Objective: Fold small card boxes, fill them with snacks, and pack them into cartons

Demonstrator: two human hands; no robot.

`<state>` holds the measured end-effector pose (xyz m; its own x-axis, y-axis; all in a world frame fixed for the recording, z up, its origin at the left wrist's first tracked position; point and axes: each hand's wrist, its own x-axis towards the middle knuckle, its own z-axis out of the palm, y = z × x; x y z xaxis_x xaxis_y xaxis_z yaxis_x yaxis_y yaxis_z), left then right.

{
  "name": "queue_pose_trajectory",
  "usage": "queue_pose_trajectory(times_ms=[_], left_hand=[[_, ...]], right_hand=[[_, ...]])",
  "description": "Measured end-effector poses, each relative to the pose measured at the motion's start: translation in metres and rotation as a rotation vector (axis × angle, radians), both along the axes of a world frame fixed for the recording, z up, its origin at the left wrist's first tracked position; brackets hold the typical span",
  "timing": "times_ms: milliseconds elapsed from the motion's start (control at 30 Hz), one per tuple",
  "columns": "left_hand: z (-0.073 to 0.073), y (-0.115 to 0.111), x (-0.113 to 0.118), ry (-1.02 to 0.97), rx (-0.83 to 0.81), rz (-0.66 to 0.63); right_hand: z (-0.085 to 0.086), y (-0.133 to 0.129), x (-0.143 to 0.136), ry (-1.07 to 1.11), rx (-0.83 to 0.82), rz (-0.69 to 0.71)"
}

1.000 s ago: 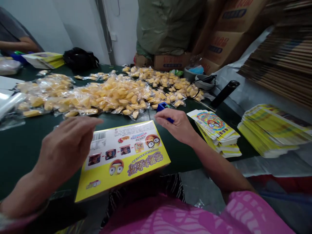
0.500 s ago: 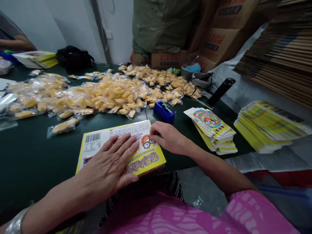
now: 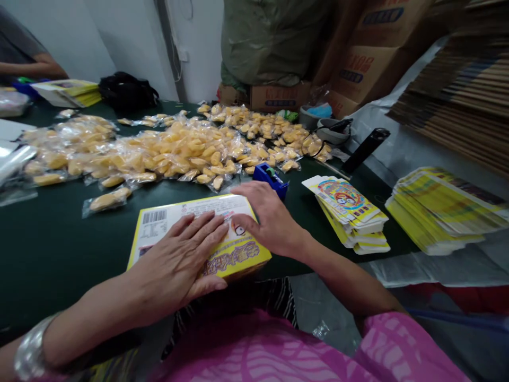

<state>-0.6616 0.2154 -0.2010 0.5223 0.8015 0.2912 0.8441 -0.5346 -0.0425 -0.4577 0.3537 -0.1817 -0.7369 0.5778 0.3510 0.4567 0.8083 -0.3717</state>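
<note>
A yellow and white printed box [image 3: 234, 257] lies flat at the near edge of the dark green table. Spread across its top is my left hand [image 3: 181, 249], palm down with the fingers stretched out. My right hand [image 3: 272, 217] rests at the box's right end, fingers extended over the far corner and the thumb apart on the top. Just beyond that hand stands a blue tape dispenser [image 3: 270, 179], partly hidden by my fingers.
Many wrapped yellow pieces [image 3: 175, 148] cover the table's far half. Stacks of flat printed cartons [image 3: 345, 212] and [more yellow cartons] lie on the right. A black bag [image 3: 127, 91] sits at the back left, near another person's arm [image 3: 35, 66]. Cardboard boxes [image 3: 353, 74] are piled behind.
My right hand has gone from bent, gathered fingers at the box's right edge to stretched fingers reaching over its far corner. My left hand stays flat on the box.
</note>
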Motion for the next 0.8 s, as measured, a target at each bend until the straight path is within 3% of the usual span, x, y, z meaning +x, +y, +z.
queue_pose_trajectory(times_ms=[100,233,367,500,633,700,800], left_hand=[[0.002,-0.003,-0.001,-0.047,-0.118,0.055],[0.004,-0.009,-0.02,-0.13,-0.251,0.219],[-0.005,-0.017,-0.038,-0.429,-0.231,0.43],[-0.025,-0.019,-0.04,-1.02,-0.199,0.569],[-0.038,-0.013,-0.034,-1.551,-0.218,0.584],[-0.04,-0.01,-0.034,-1.722,-0.227,0.57],[-0.047,-0.018,-0.038,-1.908,-0.172,0.556]], right_hand=[[-0.001,-0.011,-0.015,-0.256,-0.065,0.162],[-0.012,-0.01,-0.02,-0.325,-0.155,0.161],[-0.029,-0.001,-0.013,-0.04,-0.207,0.168],[-0.046,0.003,-0.006,0.294,-0.459,0.062],[-0.054,0.0,-0.008,0.546,-0.852,-0.02],[-0.055,-0.001,-0.012,0.645,-1.014,-0.047],[-0.056,0.0,-0.012,0.783,-1.123,-0.09]])
